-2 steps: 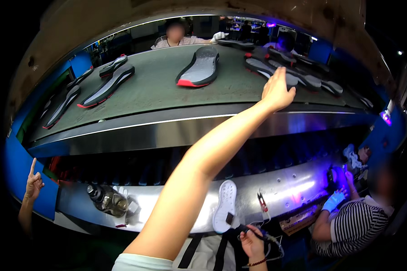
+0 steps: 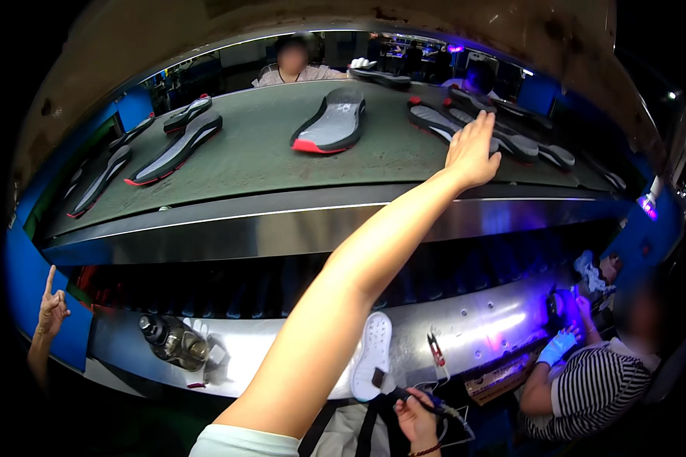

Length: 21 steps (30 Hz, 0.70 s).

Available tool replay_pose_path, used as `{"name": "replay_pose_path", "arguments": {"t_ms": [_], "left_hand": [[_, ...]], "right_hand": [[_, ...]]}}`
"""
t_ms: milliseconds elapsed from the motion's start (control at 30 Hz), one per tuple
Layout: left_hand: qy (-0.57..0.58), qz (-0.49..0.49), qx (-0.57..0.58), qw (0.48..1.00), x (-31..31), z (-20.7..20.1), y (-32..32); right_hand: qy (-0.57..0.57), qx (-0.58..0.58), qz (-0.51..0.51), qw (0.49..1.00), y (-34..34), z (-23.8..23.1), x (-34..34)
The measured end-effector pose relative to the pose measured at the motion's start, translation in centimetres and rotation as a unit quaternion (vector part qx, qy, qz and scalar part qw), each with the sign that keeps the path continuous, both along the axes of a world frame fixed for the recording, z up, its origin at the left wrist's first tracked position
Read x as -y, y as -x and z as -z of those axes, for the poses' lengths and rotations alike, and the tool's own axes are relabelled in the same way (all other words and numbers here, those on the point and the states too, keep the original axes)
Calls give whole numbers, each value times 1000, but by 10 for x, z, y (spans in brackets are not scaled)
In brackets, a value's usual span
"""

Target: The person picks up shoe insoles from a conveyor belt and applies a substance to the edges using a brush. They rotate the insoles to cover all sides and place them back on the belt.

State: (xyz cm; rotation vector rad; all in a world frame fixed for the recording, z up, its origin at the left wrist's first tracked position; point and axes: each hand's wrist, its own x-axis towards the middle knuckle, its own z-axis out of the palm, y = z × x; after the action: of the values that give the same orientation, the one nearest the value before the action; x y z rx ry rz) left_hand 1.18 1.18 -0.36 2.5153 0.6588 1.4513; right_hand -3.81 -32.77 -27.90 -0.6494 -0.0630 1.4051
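Observation:
My left hand (image 2: 472,154) reaches across to the green conveyor belt (image 2: 251,137), open with fingers stretched out. Its fingertips are over a grey and black shoe sole (image 2: 431,119) with a red end; whether they touch it I cannot tell. More soles (image 2: 517,146) lie clustered just past the hand. In my right hand (image 2: 417,420), low down, is a brush (image 2: 398,393) with a dark handle and a brown square tip. The tip rests at one end of a white perforated sole (image 2: 373,354) on the metal ledge, partly behind my left forearm.
A brown-tinted bottle (image 2: 174,343) and a small red-handled tool (image 2: 436,350) sit on the metal ledge (image 2: 267,335). Co-workers are at the right (image 2: 594,388), the far side (image 2: 293,68) and the left edge, where a raised hand (image 2: 52,314) shows. A metal rail (image 2: 282,223) borders the belt.
My left hand has moved slightly right along the soles. The whole view has shifted a little. A far sole beside the co-worker's gloved hand has slid left.

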Motion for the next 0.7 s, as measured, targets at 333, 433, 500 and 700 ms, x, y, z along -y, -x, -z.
{"name": "replay_pose_path", "arguments": {"t_ms": [333, 433, 500, 700], "left_hand": [[-147, -181, -193, 953, 8, -19, 26], [3, -76, -119, 990, 51, -32, 72], [-66, -55, 131, 988, 70, -12, 115], [640, 281, 324, 638, 145, 39, 210]], "right_hand": [[37, -10, -49, 998, 1, -2, -5], [47, -4, -9, 999, -4, -1, -7], [52, 9, 4, 999, -5, -2, -10], [67, 110, 27, 991, 3, 4, -22]]}}
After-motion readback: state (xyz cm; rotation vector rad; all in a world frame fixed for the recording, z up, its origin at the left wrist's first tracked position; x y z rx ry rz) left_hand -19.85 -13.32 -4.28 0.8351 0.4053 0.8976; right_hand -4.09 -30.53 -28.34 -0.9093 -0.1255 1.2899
